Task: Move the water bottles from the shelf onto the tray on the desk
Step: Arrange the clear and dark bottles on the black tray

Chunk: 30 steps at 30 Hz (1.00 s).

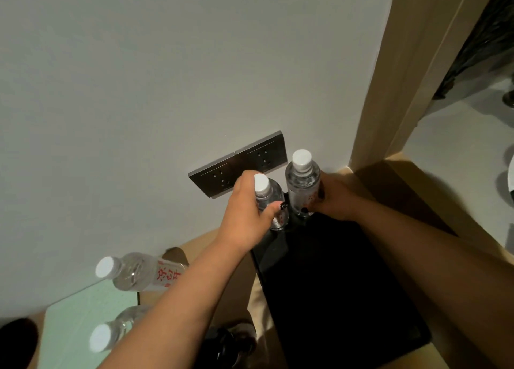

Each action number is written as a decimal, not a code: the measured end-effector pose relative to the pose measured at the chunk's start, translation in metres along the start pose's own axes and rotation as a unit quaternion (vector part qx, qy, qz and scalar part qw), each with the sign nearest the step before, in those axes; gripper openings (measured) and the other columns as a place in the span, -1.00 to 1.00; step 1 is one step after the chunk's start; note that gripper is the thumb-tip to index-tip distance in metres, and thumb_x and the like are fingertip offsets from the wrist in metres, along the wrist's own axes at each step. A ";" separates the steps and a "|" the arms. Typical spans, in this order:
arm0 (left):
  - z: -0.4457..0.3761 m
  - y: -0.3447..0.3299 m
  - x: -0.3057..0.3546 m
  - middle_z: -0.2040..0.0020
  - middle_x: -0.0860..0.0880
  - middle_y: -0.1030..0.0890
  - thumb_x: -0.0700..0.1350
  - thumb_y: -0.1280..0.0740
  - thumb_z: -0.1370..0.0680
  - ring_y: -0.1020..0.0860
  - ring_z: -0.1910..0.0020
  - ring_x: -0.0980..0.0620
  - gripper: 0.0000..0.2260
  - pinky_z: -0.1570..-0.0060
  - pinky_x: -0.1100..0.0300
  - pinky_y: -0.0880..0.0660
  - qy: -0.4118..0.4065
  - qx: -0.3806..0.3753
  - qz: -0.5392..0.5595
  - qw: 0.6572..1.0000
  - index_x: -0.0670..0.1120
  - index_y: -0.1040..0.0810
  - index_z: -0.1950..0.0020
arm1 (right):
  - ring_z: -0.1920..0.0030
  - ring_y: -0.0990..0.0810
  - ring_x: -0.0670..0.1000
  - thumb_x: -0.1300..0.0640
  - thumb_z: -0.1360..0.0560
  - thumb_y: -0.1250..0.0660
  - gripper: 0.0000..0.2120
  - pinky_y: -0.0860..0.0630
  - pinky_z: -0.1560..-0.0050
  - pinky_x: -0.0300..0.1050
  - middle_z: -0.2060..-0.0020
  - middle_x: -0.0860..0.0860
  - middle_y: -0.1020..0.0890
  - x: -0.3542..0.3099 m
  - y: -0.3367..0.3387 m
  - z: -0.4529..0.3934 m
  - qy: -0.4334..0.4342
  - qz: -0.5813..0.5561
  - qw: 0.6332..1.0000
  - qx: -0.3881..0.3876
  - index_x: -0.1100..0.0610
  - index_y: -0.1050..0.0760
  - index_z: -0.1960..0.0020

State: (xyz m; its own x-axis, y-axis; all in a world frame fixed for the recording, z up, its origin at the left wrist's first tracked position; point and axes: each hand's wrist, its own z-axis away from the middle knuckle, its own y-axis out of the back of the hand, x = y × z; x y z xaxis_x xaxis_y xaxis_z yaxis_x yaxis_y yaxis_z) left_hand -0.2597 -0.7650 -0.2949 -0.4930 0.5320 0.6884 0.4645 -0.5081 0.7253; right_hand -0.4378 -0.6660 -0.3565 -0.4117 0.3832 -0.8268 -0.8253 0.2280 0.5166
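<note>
At the far left corner of the black tray, each hand grips an upright water bottle: left hand round one bottle, right hand round the taller-standing bottle.

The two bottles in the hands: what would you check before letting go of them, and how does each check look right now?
1. Left hand grips its bottle: ok.
2. Right hand grips the taller-looking bottle: ok.
3. Both bottles upright: ok.
4. Bottle bases over the black tray: ok.
5. Bases resting on the tray: cannot tell.
6. Two bottles remaining at lower left: not ok.
</note>
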 end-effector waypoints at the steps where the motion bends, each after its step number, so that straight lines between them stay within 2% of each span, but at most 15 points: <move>1: 0.000 -0.001 0.001 -0.09 -0.03 -0.45 -0.12 -0.46 -0.44 -0.46 -0.03 0.05 -0.59 0.00 0.20 -0.43 0.004 0.006 -0.002 1.000 -0.05 -0.34 -0.17 | -0.27 -0.44 -0.02 0.23 -0.37 -0.48 -0.32 -0.29 -0.14 -0.33 -0.26 0.05 -0.51 0.002 -0.001 -0.002 0.000 -0.012 1.000 -0.005 0.10 -0.27 -0.41; 5: 0.001 -0.005 0.002 -0.09 -0.04 -0.45 -0.12 -0.47 -0.43 -0.45 -0.01 0.06 -0.59 0.03 0.27 -0.36 0.014 0.021 -0.003 1.000 -0.07 -0.34 -0.17 | -0.31 -0.45 0.06 0.22 -0.33 -0.50 -0.28 -0.37 -0.24 -0.13 -0.28 0.06 -0.51 0.012 -0.005 -0.007 -0.003 -0.041 0.999 0.006 0.03 -0.27 -0.40; 9: 0.001 -0.006 0.003 -0.09 -0.03 -0.45 -0.13 -0.47 -0.44 -0.44 -0.01 0.06 -0.59 0.04 0.28 -0.35 0.018 0.028 -0.001 0.999 -0.06 -0.33 -0.17 | -0.23 -0.45 -0.04 0.20 -0.36 -0.48 -0.34 -0.35 -0.18 -0.18 -0.21 -0.01 -0.52 0.013 -0.009 -0.008 -0.007 -0.028 0.999 0.018 0.05 -0.28 -0.38; 15: 0.004 -0.009 0.005 -0.13 -0.02 -0.47 -0.14 -0.45 -0.45 -0.48 -0.08 0.04 -0.56 -0.05 0.20 -0.42 0.035 0.037 0.014 0.999 -0.02 -0.30 -0.21 | -0.30 -0.46 0.04 0.18 -0.38 -0.47 -0.34 -0.40 -0.26 -0.09 -0.27 0.03 -0.51 0.013 -0.015 -0.008 -0.013 -0.059 0.998 0.028 0.03 -0.27 -0.40; 17: 0.006 -0.012 0.003 -0.25 -0.01 -0.46 -0.13 -0.43 -0.48 -0.46 -0.22 0.02 -0.46 -0.19 0.20 -0.39 0.053 0.035 0.025 0.998 -0.02 -0.23 -0.36 | -0.31 -0.45 0.05 0.20 -0.36 -0.48 -0.33 -0.41 -0.31 0.00 -0.28 0.03 -0.51 0.010 -0.018 -0.007 -0.017 -0.076 0.996 0.034 0.03 -0.28 -0.39; 20: 0.010 -0.019 0.006 -0.44 -0.02 -0.37 -0.10 -0.37 -0.52 -0.35 -0.41 -0.01 -0.26 -0.30 0.22 -0.24 0.095 0.028 0.046 0.994 -0.02 0.02 -0.55 | -0.25 -0.50 0.08 0.22 -0.32 -0.49 -0.36 -0.47 -0.27 0.08 -0.21 0.06 -0.56 0.006 -0.020 -0.005 -0.032 -0.077 0.995 0.055 0.06 -0.33 -0.33; 22: 0.012 -0.021 0.010 -0.48 -0.03 -0.32 -0.11 -0.35 -0.54 -0.30 -0.45 -0.02 -0.23 -0.33 0.20 -0.21 0.113 0.025 0.058 0.992 0.00 0.11 -0.56 | -0.23 -0.50 0.09 0.25 -0.34 -0.47 -0.39 -0.46 -0.26 0.05 -0.19 0.08 -0.56 0.001 -0.020 -0.002 -0.040 -0.065 0.995 0.058 0.09 -0.33 -0.33; 26: 0.014 -0.014 0.016 -0.56 -0.05 -0.14 -0.08 -0.36 -0.53 -0.17 -0.51 -0.02 -0.20 -0.42 0.16 -0.12 0.132 0.017 0.065 0.989 -0.06 0.14 -0.56 | -0.19 -0.49 0.04 0.34 -0.32 -0.45 -0.35 -0.40 -0.22 -0.08 -0.17 0.06 -0.54 -0.009 -0.016 0.003 -0.083 -0.059 0.994 0.048 0.10 -0.31 -0.34; 28: 0.019 -0.007 0.017 -0.57 -0.06 -0.09 -0.04 -0.38 -0.52 -0.13 -0.52 -0.01 -0.17 -0.44 0.15 -0.09 0.132 0.013 0.069 0.989 -0.08 0.15 -0.56 | -0.22 -0.50 0.07 0.37 -0.24 -0.50 -0.31 -0.42 -0.25 -0.03 -0.18 0.09 -0.55 -0.012 -0.015 0.007 -0.085 -0.041 0.994 0.055 0.15 -0.33 -0.30; 30: 0.028 0.004 0.017 -0.56 -0.06 -0.12 -0.02 -0.38 -0.51 -0.15 -0.52 -0.01 -0.16 -0.45 0.12 -0.11 0.122 0.009 0.069 0.990 -0.06 0.16 -0.56 | -0.26 -0.49 0.10 0.38 -0.21 -0.53 -0.27 -0.42 -0.30 0.02 -0.21 0.11 -0.54 -0.018 -0.013 0.012 -0.089 -0.036 0.993 0.071 0.17 -0.32 -0.30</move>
State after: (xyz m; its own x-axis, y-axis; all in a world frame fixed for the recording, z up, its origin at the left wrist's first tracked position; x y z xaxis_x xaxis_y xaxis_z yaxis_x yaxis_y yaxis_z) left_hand -0.2456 -0.7387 -0.2798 -0.5861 0.2775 0.7613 0.5516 -0.5516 0.6257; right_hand -0.4147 -0.6652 -0.3453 -0.2688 0.5107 -0.8166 -0.7817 0.3796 0.4948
